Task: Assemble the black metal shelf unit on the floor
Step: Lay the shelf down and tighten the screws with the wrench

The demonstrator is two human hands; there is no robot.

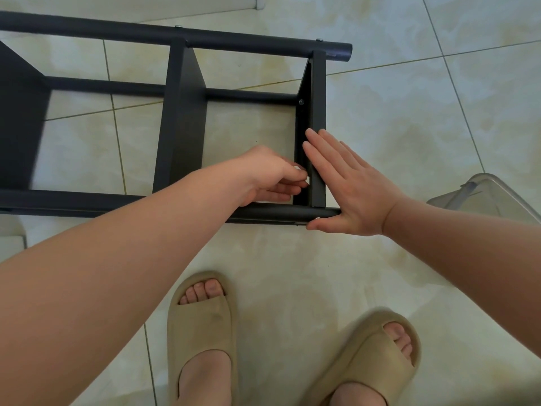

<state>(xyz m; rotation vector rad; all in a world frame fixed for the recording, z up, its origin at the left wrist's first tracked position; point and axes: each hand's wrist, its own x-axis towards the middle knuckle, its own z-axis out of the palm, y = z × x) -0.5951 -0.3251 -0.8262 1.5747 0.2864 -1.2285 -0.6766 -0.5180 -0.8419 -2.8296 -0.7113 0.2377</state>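
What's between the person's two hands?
The black end panel, seen in the head view: left hand at its inner side, right hand flat against its outer side.

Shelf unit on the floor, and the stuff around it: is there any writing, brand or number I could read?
None: no word, label, brand or number shows on the black shelf unit, the tan slippers, the clear plastic container or the floor tiles.
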